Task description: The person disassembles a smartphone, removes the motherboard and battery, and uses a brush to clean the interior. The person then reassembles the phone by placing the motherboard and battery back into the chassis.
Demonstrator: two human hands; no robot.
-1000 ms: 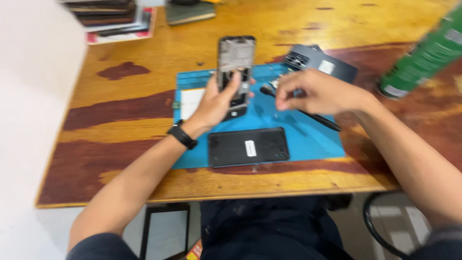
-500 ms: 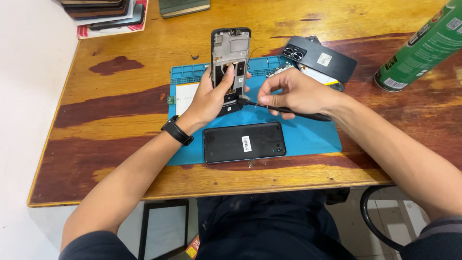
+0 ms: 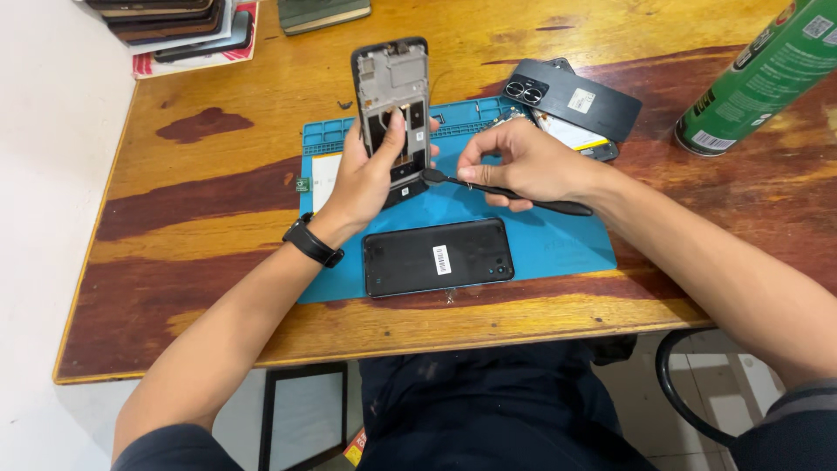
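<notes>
Phone frame [image 3: 390,96], opened and stripped, is standing tilted above the far edge of the blue mat [image 3: 523,249], inner side facing the camera. Left hand [image 3: 370,174] is gripping it round the lower half, grip closed on the frame, thumb lying up over the inner cavity. A black band is sitting on that wrist.

Right hand [image 3: 523,161] is pinching a thin black spudger [image 3: 514,194] between thumb and fingers, grip narrow and closed on the tool. Its flat tip is pointing left, touching or just beside the frame's lower right corner; cannot tell which. The handle is trailing right, under the palm.

Black phone [image 3: 436,257] with a white sticker is lying flat on the near part of the mat, just below both hands, apart from them. A white rectangular piece [image 3: 324,179] is lying on the mat's left part, partly behind the left hand.

Dark back cover [image 3: 580,100] with camera cut-outs is resting across another opened phone at the mat's far right corner, behind the right hand.

Green spray can [image 3: 758,78] is lying tilted at the far right of the wooden worktop [image 3: 192,235], well apart. Stack of phones [image 3: 174,22] is sitting at the far left corner.
</notes>
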